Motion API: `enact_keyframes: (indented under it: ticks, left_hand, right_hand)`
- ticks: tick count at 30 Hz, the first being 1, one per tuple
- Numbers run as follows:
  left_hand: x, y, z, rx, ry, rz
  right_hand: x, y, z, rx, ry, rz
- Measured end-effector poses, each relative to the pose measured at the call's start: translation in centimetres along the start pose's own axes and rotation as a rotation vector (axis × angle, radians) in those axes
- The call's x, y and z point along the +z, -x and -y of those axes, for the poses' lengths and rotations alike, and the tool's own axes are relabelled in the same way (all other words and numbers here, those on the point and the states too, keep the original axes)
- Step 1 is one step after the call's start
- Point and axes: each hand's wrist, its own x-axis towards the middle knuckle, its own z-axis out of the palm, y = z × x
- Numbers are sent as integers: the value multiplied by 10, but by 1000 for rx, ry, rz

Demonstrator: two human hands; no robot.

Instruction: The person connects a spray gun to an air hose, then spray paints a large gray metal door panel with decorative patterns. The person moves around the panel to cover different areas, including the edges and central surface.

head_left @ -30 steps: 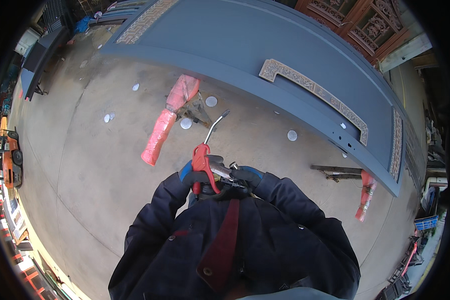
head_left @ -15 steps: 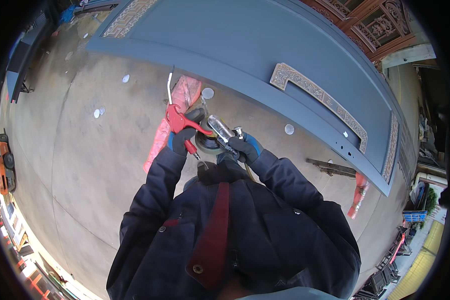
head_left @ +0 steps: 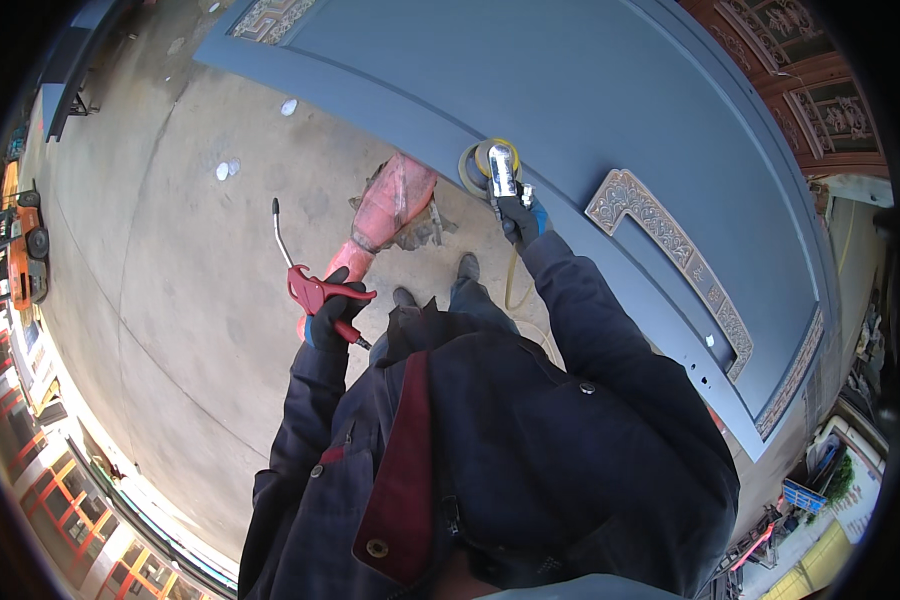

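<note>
My left hand [head_left: 334, 312], in a dark glove with a blue cuff, is closed round a red air blow gun [head_left: 308, 288] whose bent metal nozzle points away from me over the floor. With my right hand [head_left: 519, 220] I grip an air sander [head_left: 503, 172], a shiny metal body above a round pad with a yellow rim. The sander is over the near edge of a large blue-grey door panel [head_left: 450, 75]; whether its pad rests on the surface I cannot tell. A pale hose [head_left: 511, 285] hangs below my right hand.
The panel carries carved trim strips [head_left: 670, 250] and rests on a support wrapped in pink plastic [head_left: 395, 205]. Pale discs [head_left: 228, 169] lie on the concrete floor. An orange vehicle [head_left: 28, 245] stands at far left, carved brown panels [head_left: 810, 90] at far right.
My hands have moved apart. The right one has carried the sander away from my body to the panel's edge, while the left has shifted left and nearer with the blow gun.
</note>
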Motion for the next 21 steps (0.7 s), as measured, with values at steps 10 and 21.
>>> enact_keyframes:
  ticks: [10, 21]
  left_hand:
    - [30, -57, -20, -22, -334, 40]
    - [94, -92, -65, 56, -93, 359]
  right_hand:
    - [9, 12, -2, 1, 165, -177]
    - [192, 191, -6, -64, 323, 290]
